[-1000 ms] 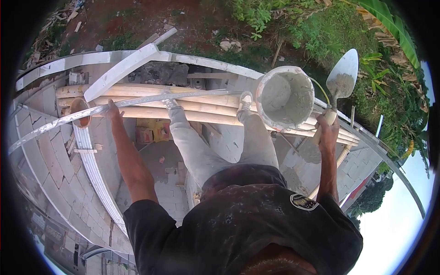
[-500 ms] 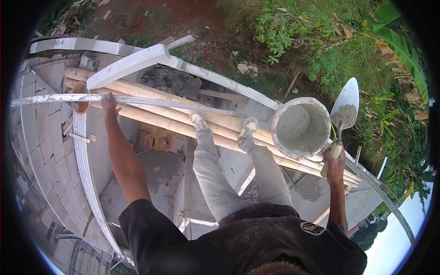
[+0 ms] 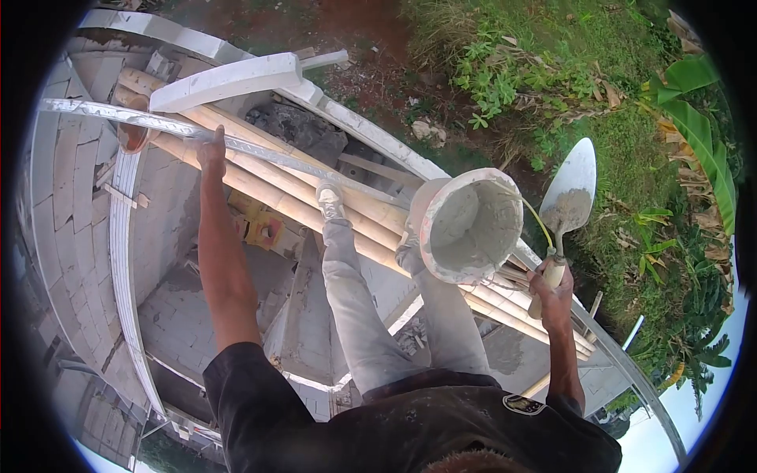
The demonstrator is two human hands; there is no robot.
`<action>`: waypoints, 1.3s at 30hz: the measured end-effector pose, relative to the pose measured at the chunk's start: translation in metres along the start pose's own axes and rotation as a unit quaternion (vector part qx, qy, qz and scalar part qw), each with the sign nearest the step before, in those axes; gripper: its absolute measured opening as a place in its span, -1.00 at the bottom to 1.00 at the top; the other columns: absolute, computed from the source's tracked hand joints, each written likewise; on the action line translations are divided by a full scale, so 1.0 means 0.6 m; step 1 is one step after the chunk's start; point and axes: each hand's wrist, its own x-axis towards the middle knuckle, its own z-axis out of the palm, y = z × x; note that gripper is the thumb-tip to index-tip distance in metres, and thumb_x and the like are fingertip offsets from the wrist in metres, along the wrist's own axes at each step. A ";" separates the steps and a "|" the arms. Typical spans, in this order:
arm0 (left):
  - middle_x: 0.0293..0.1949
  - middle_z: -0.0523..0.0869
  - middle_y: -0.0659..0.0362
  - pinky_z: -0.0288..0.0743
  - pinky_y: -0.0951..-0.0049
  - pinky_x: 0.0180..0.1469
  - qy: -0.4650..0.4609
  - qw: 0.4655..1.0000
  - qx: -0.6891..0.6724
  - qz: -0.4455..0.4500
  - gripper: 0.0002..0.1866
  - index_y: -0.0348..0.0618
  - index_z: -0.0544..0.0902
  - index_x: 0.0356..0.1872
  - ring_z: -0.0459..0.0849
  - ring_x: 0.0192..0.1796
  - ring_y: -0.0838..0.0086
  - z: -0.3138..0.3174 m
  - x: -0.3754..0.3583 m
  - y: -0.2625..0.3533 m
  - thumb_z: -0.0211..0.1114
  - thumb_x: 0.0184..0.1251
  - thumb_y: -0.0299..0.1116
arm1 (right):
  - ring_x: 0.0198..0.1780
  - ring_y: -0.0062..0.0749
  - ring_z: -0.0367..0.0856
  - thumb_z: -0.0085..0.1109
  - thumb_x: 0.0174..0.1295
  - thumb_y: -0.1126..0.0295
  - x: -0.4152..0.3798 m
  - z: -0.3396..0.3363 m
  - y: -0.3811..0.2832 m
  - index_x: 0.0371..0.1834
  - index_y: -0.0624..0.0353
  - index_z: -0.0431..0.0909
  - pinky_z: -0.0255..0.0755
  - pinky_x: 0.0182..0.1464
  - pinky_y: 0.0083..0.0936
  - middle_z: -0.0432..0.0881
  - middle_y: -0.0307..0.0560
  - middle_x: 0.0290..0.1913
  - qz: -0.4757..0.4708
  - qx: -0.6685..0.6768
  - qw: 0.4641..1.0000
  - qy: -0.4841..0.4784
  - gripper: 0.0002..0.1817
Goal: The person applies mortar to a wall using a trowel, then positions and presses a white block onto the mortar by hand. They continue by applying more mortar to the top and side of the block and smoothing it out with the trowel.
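My left hand (image 3: 211, 150) is closed around a long, thin metal strip (image 3: 272, 156) that slants across the bamboo poles. In my right hand (image 3: 553, 296) is the handle of a trowel (image 3: 569, 185), its blade pointing up and smeared with mortar near the neck. The yellow handle of a mortar-coated bucket (image 3: 473, 225) runs to the same hand. Tilted towards me, the bucket shows grey mortar on its inner walls and hides part of my right foot.
I stand on several bamboo poles (image 3: 303, 211) laid over a gap, with a lower floor beneath. A white block (image 3: 229, 83) lies across the poles, beside a brown container (image 3: 134, 134). Block walls (image 3: 79, 181) rise at left; plants (image 3: 686, 126) grow at right.
The bucket has swung left and now covers my right foot. My left hand and the metal strip have shifted; the strip slants more steeply. The trowel stays in my right hand.
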 end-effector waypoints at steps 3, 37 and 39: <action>0.41 0.33 -0.07 0.58 -0.20 0.10 -0.008 0.999 -0.022 -0.030 0.04 -0.21 -0.18 0.55 0.52 0.24 0.05 0.075 -0.009 -0.063 0.35 0.33 0.00 | -0.44 -0.62 0.45 0.35 0.10 0.43 0.002 -0.002 -0.002 -0.22 0.12 0.41 0.37 -0.36 -0.59 0.49 -0.28 -0.42 0.011 0.002 1.000 -0.026 -0.72; 0.31 0.50 0.01 0.34 0.25 0.35 -0.276 0.756 -0.527 -0.273 -0.20 -0.19 0.37 0.42 0.50 0.30 0.25 -0.058 -0.861 -0.200 -0.30 0.55 0.31 | 0.21 -0.08 0.51 0.32 0.08 0.35 -0.138 0.402 0.084 0.23 0.30 0.47 0.40 0.24 -0.24 0.52 0.15 0.08 -0.101 -0.057 0.873 -0.473 -0.40; 0.22 0.56 0.03 0.39 0.29 0.26 -0.223 0.898 -0.358 -0.129 -0.25 -0.18 0.41 0.38 0.55 0.21 0.30 -0.048 -0.831 -0.229 -0.25 0.56 0.26 | 0.26 -0.02 0.48 0.32 0.06 0.35 -0.134 0.449 0.101 0.26 0.30 0.45 0.37 0.28 -0.24 0.50 0.20 0.13 -0.118 -0.048 0.865 -0.485 -0.37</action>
